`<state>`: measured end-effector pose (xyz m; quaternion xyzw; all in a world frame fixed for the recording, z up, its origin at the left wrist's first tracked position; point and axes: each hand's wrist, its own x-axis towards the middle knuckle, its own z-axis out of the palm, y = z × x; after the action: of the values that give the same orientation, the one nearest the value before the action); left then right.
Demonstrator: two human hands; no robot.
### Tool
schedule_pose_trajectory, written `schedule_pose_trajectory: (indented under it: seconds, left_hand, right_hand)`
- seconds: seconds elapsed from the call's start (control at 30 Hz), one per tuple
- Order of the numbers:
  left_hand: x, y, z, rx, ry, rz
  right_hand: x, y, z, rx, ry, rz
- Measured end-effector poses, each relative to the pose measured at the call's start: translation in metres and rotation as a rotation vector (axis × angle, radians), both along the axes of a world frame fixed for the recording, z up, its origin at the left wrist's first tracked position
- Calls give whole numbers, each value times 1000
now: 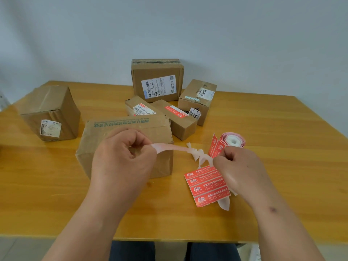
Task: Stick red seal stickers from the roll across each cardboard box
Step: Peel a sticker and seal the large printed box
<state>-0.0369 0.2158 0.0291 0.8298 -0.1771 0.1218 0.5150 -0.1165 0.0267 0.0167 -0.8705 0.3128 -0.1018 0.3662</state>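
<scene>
At centre frame, a person's left hand [122,157] pinches one end of a pale peeled sticker [169,147] stretched over the front box [128,147], while the right hand [239,170] grips the sheet of red stickers [207,185] trailing from the roll [233,141] at right of centre. Five more boxes [157,80] crowd the table's [282,166] upper middle and left. Bare wood stretches along the near edge and far right side.
</scene>
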Motion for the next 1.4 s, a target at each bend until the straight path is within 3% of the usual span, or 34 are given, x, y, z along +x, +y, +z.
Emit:
schedule_pose_trajectory:
  seconds: [0.23, 0.43, 0.6, 0.73, 1.03, 1.23, 1.4]
  left_hand:
    - [5, 0, 5, -4, 18, 16]
    - [1, -5, 6, 4, 6, -15]
    - [0, -9, 9, 46, -41, -18]
    - [-2, -11, 10, 58, -79, -53]
    - [-6, -3, 18, -162, 67, -240]
    - [4, 10, 19, -134, 261, -240]
    - [4, 18, 23, -303, 324, -315]
  right_hand:
    - [12, -3, -1, -93, 108, -62]
    - [20, 6, -5, -186, -30, -18]
    - [13, 31, 19, -67, -375, 169]
    - [10, 49, 28, 15, -346, 410]
    - [11, 44, 33, 91, -473, 290]
    - [2, 33, 41, 465, -583, 314]
    - [3, 33, 44, 612, -611, 321]
